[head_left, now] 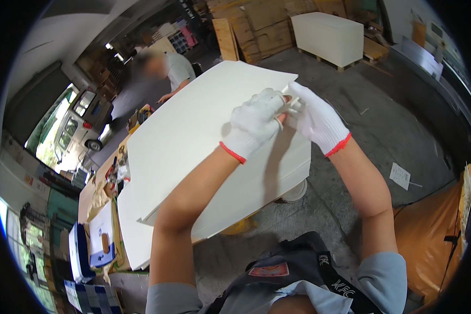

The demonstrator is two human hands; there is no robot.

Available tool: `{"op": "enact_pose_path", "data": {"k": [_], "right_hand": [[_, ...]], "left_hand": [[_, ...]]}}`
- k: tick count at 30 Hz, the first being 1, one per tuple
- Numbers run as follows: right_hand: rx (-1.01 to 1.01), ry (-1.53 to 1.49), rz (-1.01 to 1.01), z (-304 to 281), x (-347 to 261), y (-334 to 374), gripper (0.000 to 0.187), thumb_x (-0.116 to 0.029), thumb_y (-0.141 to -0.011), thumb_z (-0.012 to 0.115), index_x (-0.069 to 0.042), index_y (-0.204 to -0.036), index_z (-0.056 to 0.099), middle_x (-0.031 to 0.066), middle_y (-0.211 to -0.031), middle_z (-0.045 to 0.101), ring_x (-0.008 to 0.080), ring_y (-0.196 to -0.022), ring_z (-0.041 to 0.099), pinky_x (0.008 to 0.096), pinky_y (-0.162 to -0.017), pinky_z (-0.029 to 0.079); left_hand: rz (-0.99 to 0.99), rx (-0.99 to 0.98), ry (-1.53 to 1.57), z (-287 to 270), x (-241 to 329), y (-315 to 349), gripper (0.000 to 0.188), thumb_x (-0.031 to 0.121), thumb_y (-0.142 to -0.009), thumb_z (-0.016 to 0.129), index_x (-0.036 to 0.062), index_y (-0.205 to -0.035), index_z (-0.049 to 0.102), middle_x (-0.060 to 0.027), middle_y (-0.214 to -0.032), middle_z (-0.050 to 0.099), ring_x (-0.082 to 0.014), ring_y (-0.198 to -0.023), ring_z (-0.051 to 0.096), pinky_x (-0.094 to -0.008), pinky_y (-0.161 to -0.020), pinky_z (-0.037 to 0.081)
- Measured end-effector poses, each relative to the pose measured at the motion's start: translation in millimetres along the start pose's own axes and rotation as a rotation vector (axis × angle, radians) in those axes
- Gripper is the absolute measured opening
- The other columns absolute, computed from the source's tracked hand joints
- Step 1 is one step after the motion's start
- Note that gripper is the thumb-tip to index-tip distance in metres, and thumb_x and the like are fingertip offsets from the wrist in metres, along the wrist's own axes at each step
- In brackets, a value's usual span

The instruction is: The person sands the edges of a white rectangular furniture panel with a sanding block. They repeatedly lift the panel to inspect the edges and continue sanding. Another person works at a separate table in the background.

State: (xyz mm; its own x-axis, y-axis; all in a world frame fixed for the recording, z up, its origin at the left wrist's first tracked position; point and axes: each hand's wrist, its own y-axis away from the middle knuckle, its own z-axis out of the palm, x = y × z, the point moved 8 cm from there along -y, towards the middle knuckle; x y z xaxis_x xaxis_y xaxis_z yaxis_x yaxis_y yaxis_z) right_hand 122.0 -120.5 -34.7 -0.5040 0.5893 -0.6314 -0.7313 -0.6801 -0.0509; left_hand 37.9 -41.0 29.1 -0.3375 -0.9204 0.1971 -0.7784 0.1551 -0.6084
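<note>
A large white sheet (193,125), stiff like board, lies on a work surface with more white sheets (256,201) beneath it. My left hand (254,119), in a white knitted glove with a red cuff and some bare fingertips, is closed at the sheet's right edge. Right beside it, my right hand (319,116), gloved the same way, is closed on the sheet's far right corner. A narrow strip along that edge stands up between my fingers. The hands partly hide the grip.
A person (175,70) bends over beyond the sheet. A tall white stack (327,39) sits on a pallet by cartons (264,29). An orange-brown cover (429,235) is at lower right. Paper (400,175) lies on the floor. A blue-edged box (100,235) stands at left, with a van (78,125) beyond.
</note>
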Motion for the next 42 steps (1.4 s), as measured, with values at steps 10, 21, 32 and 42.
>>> {"op": "enact_pose_path", "data": {"k": [10,21,32,42], "right_hand": [[-0.119,0.144,0.290,89,107,3,0.033,-0.012,-0.098,0.058,0.006,-0.123,0.048,0.0177,-0.121,0.056,0.0313,-0.111,0.060,0.0447,-0.097,0.058],[0.143,0.586,0.074,-30,-23,105,0.040,-0.018,-0.091,0.059,0.005,-0.124,0.057,0.0136,-0.117,0.061,0.0244,-0.106,0.062,0.0349,-0.075,0.057],[-0.089,0.515,0.036,28,-10,50,0.043,-0.012,-0.092,0.057,0.001,-0.132,0.049,0.0106,-0.124,0.060,0.0216,-0.117,0.058,0.0399,-0.103,0.048],[-0.981,1.194,-0.457,268,272,108,0.050,-0.009,-0.088,0.065,-0.008,-0.137,0.054,0.0124,-0.119,0.061,0.0216,-0.094,0.057,0.0361,-0.081,0.050]], "left_hand": [[-0.756,0.022,0.970,-16,-26,218,0.023,0.011,-0.097,0.058,0.0013,-0.117,0.061,-0.0131,-0.121,0.065,-0.0312,-0.102,0.066,-0.0401,-0.088,0.054],[-1.120,0.491,1.471,-102,-45,338,0.066,0.047,-0.100,0.036,-0.0015,-0.144,0.040,-0.0195,-0.135,0.055,-0.0305,-0.126,0.055,-0.0445,-0.106,0.044],[-1.189,0.691,0.992,-173,-34,416,0.042,0.008,-0.091,0.064,-0.0027,-0.129,0.052,-0.0136,-0.111,0.067,-0.0242,-0.099,0.068,-0.0348,-0.082,0.057],[-0.713,1.403,0.939,-247,-52,540,0.038,0.013,-0.094,0.061,-0.0034,-0.128,0.053,-0.0143,-0.120,0.064,-0.0272,-0.104,0.068,-0.0403,-0.089,0.058]]}}
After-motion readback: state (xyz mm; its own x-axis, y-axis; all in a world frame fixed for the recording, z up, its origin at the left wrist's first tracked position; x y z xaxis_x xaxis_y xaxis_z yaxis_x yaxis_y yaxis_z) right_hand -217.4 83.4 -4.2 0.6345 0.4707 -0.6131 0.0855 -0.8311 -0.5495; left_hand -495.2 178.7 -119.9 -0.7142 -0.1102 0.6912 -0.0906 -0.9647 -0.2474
